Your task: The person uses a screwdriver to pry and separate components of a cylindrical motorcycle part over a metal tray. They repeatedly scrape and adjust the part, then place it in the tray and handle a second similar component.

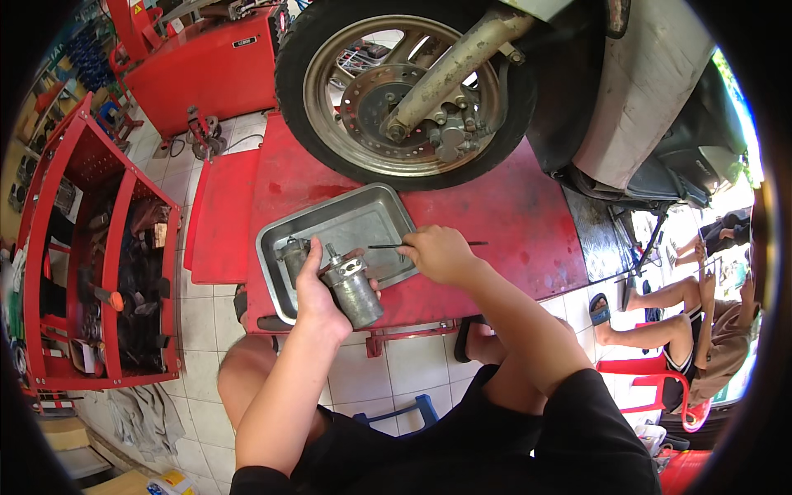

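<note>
Making out a small dark label [244, 42] with pale characters on the red machine [202, 91] at the upper left, and a yellow warning sticker [137, 11] on the red post beside it. Catching pale lettering, too small to read surely, on the dark rear side of the scooter [648, 95]. Clasping a grey metal motor [355, 298] in the left hand [318, 294], with the thumb along its left side and fingertips showing past its right side. Holding it tilted above the near part of a metal tray [371, 219], with the shaft end up and away and the cylindrical body slanting down toward the wearer. Gripping a slim dark rod [386, 246] in the right hand [445, 256], roughly level, with an end jutting from either side of the fist. Pointing the rod's left end toward the motor's upper end, just beside it. Seeing also a second metal part [291, 256] in the tray, partly hidden behind the left thumb.
</note>
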The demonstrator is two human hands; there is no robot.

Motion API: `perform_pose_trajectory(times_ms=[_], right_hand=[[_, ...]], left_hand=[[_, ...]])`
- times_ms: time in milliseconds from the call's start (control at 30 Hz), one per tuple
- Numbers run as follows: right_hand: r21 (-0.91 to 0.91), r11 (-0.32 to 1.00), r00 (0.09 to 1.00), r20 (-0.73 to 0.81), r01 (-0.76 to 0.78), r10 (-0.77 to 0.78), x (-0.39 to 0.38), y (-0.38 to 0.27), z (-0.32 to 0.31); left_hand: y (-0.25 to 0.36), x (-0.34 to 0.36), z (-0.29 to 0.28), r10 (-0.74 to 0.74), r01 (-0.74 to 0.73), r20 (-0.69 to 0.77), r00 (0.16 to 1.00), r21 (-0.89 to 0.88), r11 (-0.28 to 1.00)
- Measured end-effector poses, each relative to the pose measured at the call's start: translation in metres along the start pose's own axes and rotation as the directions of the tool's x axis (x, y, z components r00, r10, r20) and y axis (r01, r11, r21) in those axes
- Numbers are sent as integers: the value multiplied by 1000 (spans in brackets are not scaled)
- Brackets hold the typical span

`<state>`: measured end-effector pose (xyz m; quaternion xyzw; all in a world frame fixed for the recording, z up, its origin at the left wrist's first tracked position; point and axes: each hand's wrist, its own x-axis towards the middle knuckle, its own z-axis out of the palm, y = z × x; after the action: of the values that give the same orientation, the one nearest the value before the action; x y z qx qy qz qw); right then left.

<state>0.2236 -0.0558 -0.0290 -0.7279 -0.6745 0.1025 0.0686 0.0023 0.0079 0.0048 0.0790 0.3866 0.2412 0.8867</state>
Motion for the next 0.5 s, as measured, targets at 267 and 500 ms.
perform_pose_trajectory(times_ms=[267,500], right_hand=[[-245,963,971,179,-110,157,30,-25,14],[-303,941,966,161,-148,204,31,-34,27]], left_hand=[[6,-7,-6,-7,7,42,999,-17,1000],[6,-8,-5,-15,16,47,999,-26,1000]])
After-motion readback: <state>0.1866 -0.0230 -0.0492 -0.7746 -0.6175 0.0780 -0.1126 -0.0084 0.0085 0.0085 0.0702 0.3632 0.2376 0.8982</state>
